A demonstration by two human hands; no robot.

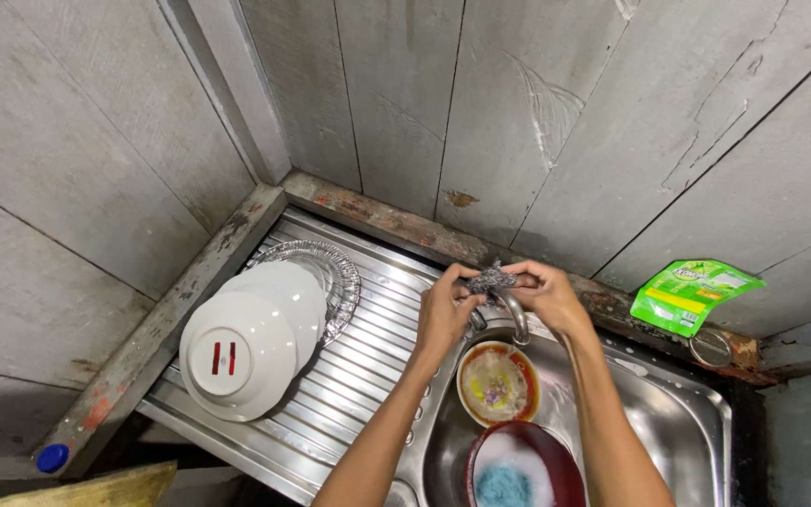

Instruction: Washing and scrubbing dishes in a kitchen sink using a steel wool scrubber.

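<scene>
Both forearms rise from the bottom edge toward the tap [516, 317], and the left hand [445, 310] and right hand [548, 296] meet above it. Between them sits a steel scourer [492, 278], a crinkled grey wad; the fingers [463, 278] of each hand are clamped on it, left fingers pinching its left end and right fingers pinching its right end. Just below the fingers the curved tap spout hangs over a yellow bowl [497, 385] with an orange rim, which holds cloudy water and scraps. Nearer than that bowl, further below the fingers, a dark red bowl [524, 467] holds white foam and a blue sponge [503, 484]. Both bowls stand in the steel sink [678, 422]. Left of the fingers, on the ribbed draining board [359, 376], a stack of white bowls [246, 347] lies upside down, overlapping a clear glass plate [335, 272] behind it. Right of the fingers, on the wooden ledge against the plank wall [481, 103], lies a green soap pouch [692, 293], with a round metal lid [711, 347] just below it. Far left and below the fingers, a blue cap [52, 457] rests on the ledge.
</scene>
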